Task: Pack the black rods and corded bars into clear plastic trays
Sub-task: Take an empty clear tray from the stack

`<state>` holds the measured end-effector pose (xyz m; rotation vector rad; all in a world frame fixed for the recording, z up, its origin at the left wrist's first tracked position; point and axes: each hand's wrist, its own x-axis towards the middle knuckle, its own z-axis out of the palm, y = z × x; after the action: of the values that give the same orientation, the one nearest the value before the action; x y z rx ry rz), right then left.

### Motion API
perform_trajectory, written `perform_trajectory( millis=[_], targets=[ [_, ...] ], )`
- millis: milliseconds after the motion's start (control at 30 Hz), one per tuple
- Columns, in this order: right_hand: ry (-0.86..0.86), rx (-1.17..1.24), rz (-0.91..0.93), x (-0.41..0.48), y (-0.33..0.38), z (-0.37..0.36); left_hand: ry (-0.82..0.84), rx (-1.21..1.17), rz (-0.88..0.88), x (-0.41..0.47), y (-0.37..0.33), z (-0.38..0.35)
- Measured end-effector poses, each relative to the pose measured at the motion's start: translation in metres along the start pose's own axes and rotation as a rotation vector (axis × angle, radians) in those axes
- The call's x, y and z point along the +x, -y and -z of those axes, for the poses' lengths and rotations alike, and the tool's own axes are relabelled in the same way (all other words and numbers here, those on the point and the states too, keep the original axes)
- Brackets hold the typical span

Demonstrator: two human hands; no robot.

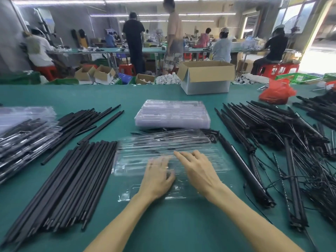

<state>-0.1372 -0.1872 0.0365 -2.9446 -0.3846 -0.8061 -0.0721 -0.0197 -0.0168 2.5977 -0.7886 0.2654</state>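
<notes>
Head view. Both hands rest flat on a clear tray [171,160] lying at the middle of the green worktop [181,231], near its front edge. Left hand [157,179] and right hand [198,170] have fingers spread, palms down, clamped on nothing. The tray's far compartments already carry black parts. A second clear piece [154,193] lies under the wrists; lid or spare tray, cannot tell.

Loose black rods [72,180] fan out left of the tray, toward the front-left corner. Corded bars [272,135] are heaped on the right side, cords tangled. Stack of empty trays [172,115] sits behind the work tray. Filled trays [23,131] at the left edge.

Risks, judged: the thin tray may flex or skid under hand pressure and spill seated parts; pulling one bar from the tangle may drag its neighbours.

Poorly seen: left fingers blurred; tray contents washed out by glare; right heap runs out of frame.
</notes>
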Motion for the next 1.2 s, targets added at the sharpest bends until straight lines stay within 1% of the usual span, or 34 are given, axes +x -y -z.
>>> perform_trajectory(
  millis=[67,167,300,367,433,533,633,767,867,967,1133,1200],
  targets=[
    [-0.029,-0.005,-0.011,0.01,-0.002,0.005,0.01,0.012,0.003,0.0,-0.001,0.0],
    [-0.057,-0.031,-0.103,0.037,-0.004,0.019,0.024,0.015,0.024,0.002,-0.001,-0.002],
    [-0.225,-0.05,-0.226,0.081,-0.011,0.04,0.03,0.006,0.021,0.001,-0.001,-0.002],
    [-0.295,-0.066,-0.233,0.102,-0.015,0.046,0.02,0.011,0.013,0.001,-0.001,-0.002],
    [-0.309,-0.1,-0.214,0.121,-0.019,0.043,0.021,0.017,0.011,0.0,-0.001,0.0],
    [-0.229,-0.141,-0.189,0.146,-0.028,0.023,0.036,0.027,0.013,0.0,0.0,0.0],
    [-0.102,-0.187,-0.189,0.162,-0.045,-0.007,0.025,0.033,0.01,-0.001,-0.001,0.003],
    [0.067,-0.224,-0.14,0.182,-0.068,-0.048,0.041,0.005,0.038,-0.001,-0.003,0.003],
    [0.142,-0.231,-0.137,0.199,-0.081,-0.074,0.064,-0.004,0.041,0.0,-0.004,0.002],
    [0.182,-0.231,-0.13,0.214,-0.092,-0.093,0.122,0.051,0.031,0.003,-0.005,0.006],
    [0.229,-0.18,-0.126,0.236,-0.095,-0.095,0.099,0.118,0.0,0.004,-0.004,0.003],
    [0.181,-0.196,-0.128,0.241,-0.094,-0.093,0.088,0.154,-0.002,0.003,-0.004,0.003]
  ],
)
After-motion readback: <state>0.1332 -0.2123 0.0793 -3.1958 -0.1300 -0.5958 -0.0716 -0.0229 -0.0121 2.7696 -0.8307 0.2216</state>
